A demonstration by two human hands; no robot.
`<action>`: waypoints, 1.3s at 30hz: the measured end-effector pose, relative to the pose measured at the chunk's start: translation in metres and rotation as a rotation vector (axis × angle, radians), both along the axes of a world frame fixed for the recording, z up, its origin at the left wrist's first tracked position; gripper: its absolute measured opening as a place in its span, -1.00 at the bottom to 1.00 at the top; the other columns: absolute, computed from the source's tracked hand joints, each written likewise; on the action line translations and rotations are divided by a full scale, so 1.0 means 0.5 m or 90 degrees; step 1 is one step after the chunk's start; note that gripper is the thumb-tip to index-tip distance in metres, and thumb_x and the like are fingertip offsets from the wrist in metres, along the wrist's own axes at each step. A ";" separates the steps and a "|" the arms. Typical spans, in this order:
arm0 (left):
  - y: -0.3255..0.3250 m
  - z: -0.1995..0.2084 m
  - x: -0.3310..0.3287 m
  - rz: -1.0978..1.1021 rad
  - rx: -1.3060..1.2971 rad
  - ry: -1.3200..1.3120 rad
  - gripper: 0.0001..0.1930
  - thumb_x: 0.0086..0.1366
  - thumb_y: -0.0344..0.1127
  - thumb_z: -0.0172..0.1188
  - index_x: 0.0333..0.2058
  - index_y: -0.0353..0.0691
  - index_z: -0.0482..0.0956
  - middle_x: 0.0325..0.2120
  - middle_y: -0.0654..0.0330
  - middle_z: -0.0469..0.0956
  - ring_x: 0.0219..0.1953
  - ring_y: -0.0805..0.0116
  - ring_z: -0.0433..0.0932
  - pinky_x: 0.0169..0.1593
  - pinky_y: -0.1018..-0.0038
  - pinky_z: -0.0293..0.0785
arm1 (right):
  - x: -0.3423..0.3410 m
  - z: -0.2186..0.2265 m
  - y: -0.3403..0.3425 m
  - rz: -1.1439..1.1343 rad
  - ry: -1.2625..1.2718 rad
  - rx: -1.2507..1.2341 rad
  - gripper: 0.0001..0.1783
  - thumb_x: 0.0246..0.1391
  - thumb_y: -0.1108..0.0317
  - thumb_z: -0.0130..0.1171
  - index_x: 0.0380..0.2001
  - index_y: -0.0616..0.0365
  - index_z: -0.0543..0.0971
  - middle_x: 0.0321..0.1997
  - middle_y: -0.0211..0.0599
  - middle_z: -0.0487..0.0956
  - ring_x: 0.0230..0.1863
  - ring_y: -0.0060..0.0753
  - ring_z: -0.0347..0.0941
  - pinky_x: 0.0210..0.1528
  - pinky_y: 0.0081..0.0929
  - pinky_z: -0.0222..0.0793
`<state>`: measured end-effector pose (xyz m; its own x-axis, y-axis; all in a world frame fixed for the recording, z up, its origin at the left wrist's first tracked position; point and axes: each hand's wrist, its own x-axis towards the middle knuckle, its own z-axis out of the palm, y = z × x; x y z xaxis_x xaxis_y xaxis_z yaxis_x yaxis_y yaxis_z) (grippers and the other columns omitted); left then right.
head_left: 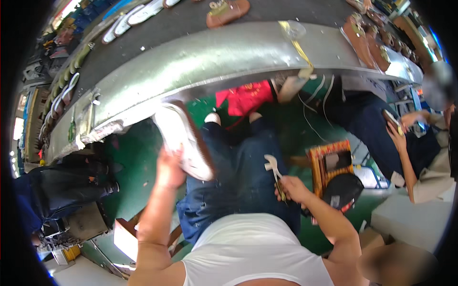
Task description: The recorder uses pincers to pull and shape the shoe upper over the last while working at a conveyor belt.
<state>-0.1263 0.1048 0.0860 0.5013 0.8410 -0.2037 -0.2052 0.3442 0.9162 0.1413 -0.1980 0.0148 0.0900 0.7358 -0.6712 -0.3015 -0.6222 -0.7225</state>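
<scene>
My left hand (pixel 172 168) is closed round a white shoe (pixel 177 136) with a brown sole, held up at the near edge of the metal-edged bench (pixel 157 76). The shoe is tilted, its sole facing right. Over my right thigh, my right hand (pixel 293 188) is wrapped round a hand tool (pixel 272 164). This tool has a pale metal, hammer-like head that points up and left, and a dark and yellow handle partly hidden by my fingers. The shoe and the tool are apart.
White shoes (pixel 145 12) and a brown shoe (pixel 228 13) lie on the dark belt (pixel 176 31); several brown shoes (pixel 367 40) stand at right. An orange-patterned bag (pixel 329 162) is by my right leg. At right, a co-worker's hand (pixel 397 138) holds something small.
</scene>
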 end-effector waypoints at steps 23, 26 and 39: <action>-0.151 -0.061 0.169 -0.331 0.066 0.042 -0.31 0.32 -0.35 0.24 0.35 -0.08 0.09 -0.02 0.20 0.45 0.04 0.40 0.41 0.14 0.44 0.35 | -0.092 0.189 0.025 0.130 -0.288 0.156 -0.73 0.28 0.33 0.04 -0.05 0.25 0.50 -0.35 -0.38 0.58 -0.43 -0.64 0.41 -0.34 -0.57 0.40; -0.161 -0.062 0.135 -0.332 0.046 -0.027 -0.39 0.38 -0.27 0.16 0.32 -0.07 0.10 0.00 0.21 0.43 0.06 0.38 0.39 0.21 0.40 0.28 | -0.099 0.196 0.058 0.146 -0.167 0.085 -0.72 0.29 0.34 0.02 -0.02 0.27 0.49 -0.25 -0.33 0.61 -0.32 -0.62 0.48 -0.23 -0.55 0.43; -0.140 -0.091 0.090 -0.258 0.330 0.214 -0.51 0.46 -0.18 0.01 0.28 -0.19 0.20 0.19 -0.02 0.35 0.24 0.19 0.32 0.27 0.38 0.21 | -0.063 0.221 0.176 0.200 0.089 -0.007 -0.77 0.29 0.26 0.02 -0.28 0.22 0.49 -0.36 -0.23 0.58 -0.34 -0.46 0.54 -0.29 -0.45 0.47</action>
